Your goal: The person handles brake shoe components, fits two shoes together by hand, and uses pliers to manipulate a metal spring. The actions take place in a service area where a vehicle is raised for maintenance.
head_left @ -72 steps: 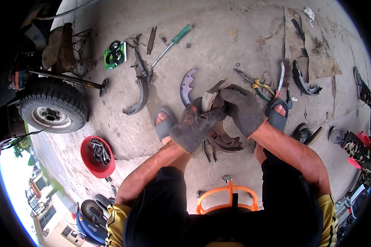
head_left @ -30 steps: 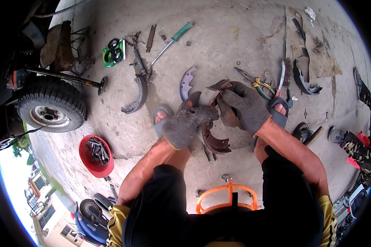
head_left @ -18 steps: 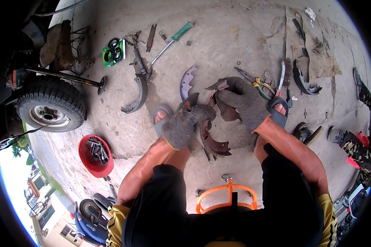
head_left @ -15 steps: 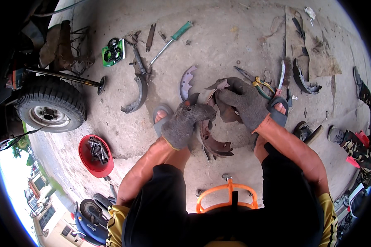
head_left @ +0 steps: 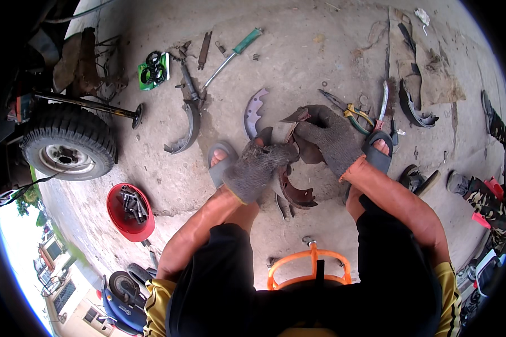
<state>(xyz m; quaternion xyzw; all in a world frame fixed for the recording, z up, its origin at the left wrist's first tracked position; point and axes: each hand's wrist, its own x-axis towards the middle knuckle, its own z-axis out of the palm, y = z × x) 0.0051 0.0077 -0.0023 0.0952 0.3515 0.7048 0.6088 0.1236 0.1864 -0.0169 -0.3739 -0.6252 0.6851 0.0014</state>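
Between my feet, my left hand, in a dark grey knit glove, is closed around a rusty reddish-brown brake shoe. Its curved lower end sticks out below my fingers. My right hand, gloved the same way, pinches a folded dark brown sheet that resembles sandpaper; its exact kind is unclear. The two hands almost meet, and the fingers partly hide both things. On the concrete just beyond my left hand lies a pale purplish curved plate with a notched inner edge.
Another brake shoe lies left, a third right. Pliers and a knife lie beyond my right foot. A green-handled screwdriver is farther off. At left are a wheel and a red bowl of metal parts.
My left hand has shifted slightly toward my right hand, and the brake shoe in it has turned a little. My right hand keeps its hold with only a small movement.
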